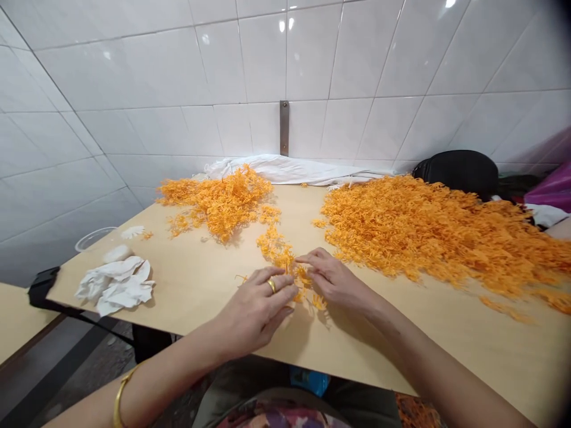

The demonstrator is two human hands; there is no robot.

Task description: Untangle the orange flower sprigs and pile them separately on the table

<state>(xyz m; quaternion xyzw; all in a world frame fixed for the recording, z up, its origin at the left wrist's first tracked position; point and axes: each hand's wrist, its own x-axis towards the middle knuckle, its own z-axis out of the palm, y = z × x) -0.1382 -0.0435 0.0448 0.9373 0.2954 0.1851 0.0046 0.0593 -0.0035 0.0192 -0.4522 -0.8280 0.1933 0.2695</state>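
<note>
Head view: your left hand point(259, 306) and right hand point(336, 280) sit half-curled at orange pieces point(281, 254), grip unclear, probably bunched toward the desk point(191, 285) front edge for reach.

Tabletop: passages and obstructions

Tabletop point(191, 282), tan. Passages: bare stretch between crumpled white tissue point(120, 279) and left hand point(256, 309); lane between left orange pile point(227, 199) and right orange pile point(419, 232), running back to white cloth point(307, 171); bare wedge between right pile and right forearm point(419, 339).

Obstructions: loose orange pieces point(280, 254), strewn along the lane's left side down to both hands; right hand point(334, 278), at the lane's near end; right forearm, crossing the near edge; black case point(461, 169), behind the right pile.
</note>
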